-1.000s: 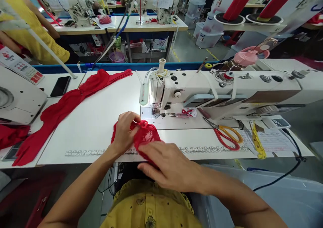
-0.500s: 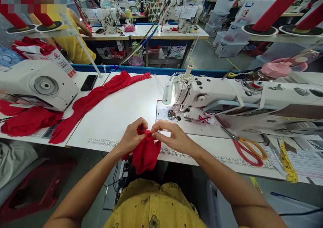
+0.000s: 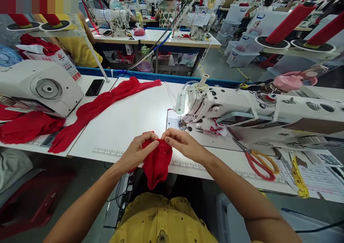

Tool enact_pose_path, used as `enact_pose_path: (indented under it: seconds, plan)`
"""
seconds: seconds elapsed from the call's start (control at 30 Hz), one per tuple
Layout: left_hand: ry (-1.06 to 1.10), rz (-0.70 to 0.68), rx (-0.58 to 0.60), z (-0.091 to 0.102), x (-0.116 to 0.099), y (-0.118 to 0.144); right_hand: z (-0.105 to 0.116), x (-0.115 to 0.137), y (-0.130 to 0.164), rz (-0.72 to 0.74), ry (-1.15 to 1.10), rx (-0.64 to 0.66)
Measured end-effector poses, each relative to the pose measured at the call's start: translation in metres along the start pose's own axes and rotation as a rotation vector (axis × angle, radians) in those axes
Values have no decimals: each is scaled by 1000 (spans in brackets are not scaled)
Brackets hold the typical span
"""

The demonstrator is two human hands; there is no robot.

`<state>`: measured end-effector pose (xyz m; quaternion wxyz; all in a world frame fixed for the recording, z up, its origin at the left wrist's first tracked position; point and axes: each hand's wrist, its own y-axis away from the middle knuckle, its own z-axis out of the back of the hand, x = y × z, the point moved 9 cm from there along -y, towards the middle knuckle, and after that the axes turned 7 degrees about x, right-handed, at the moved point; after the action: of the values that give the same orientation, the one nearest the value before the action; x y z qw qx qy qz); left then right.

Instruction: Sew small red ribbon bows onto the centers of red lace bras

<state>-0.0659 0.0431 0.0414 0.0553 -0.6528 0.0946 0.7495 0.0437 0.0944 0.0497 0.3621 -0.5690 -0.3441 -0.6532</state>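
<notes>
Both hands pinched on small red fabric piece (image 3: pixel 157 162) at table (image 3: pixel 129 117) front edge, left hand (image 3: pixel 138 151) and right hand (image 3: pixel 182 144) gripping its top hem; sewing machine (image 3: pixel 242 110) at 2 o'clock; looks soft, light, floppy, best held by the hem

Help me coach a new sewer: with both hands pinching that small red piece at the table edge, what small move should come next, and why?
Probably slide the red piece forward toward the needle of the sewing machine. The left hand and right hand pinch its top edge together, most of it hangs off the table, and the needle area sits just ahead, lit and uncovered.
</notes>
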Motion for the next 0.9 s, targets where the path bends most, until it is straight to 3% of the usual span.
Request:
enact_pose_path:
  seconds: [0.13,0.3,0.47,0.63,0.73,0.9]
  plan:
    - [-56,-6,60,2,-9,1,-6,-4,0,-52,-187,104]
    - [-40,38,149,-1,-7,-1,-5,-14,1,-88,-212,58]
    - [122,87,144,-6,9,-4,3,-8,6,-22,137,-65]
    - [161,111,120,-10,12,-7,10,21,22,209,502,-267]
    - [132,117,113,-12,9,-9,5,31,27,294,623,-280]
    - [66,110,95,-13,5,-10,2,30,29,261,699,-281]
